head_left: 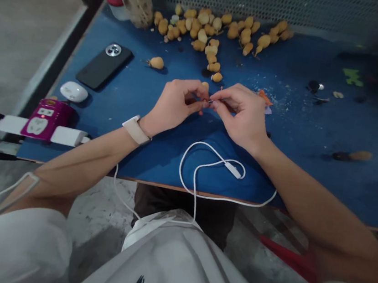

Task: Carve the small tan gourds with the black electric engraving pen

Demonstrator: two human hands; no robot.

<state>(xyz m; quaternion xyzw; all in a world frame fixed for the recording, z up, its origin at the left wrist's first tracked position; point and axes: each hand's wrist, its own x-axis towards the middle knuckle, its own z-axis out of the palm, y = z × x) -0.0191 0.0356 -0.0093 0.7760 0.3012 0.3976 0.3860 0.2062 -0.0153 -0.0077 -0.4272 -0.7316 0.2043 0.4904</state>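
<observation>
My left hand [180, 101] is closed in a pinch, its fingertips meeting those of my right hand over the blue table. My right hand [242, 113] pinches too, with thumb and forefinger together. A thin shiny sliver [210, 101] shows between the two sets of fingertips, too small to name. Just behind the left fingertips peeks a yellowish rounded piece [205, 85]; whether it is held or lies on the table I cannot tell. Beyond the hands lies a small tan gourd [216, 77], with a heap of similar gourds [204, 19] along the back.
On the left are a black phone [104, 67], a white earbud case [74, 92] and a purple power strip [45, 119] with white plugs. A white cable [198, 179] loops near the front edge. Orange scraps [265, 97] and crumbs lie right. A perforated metal panel [261, 3] stands behind.
</observation>
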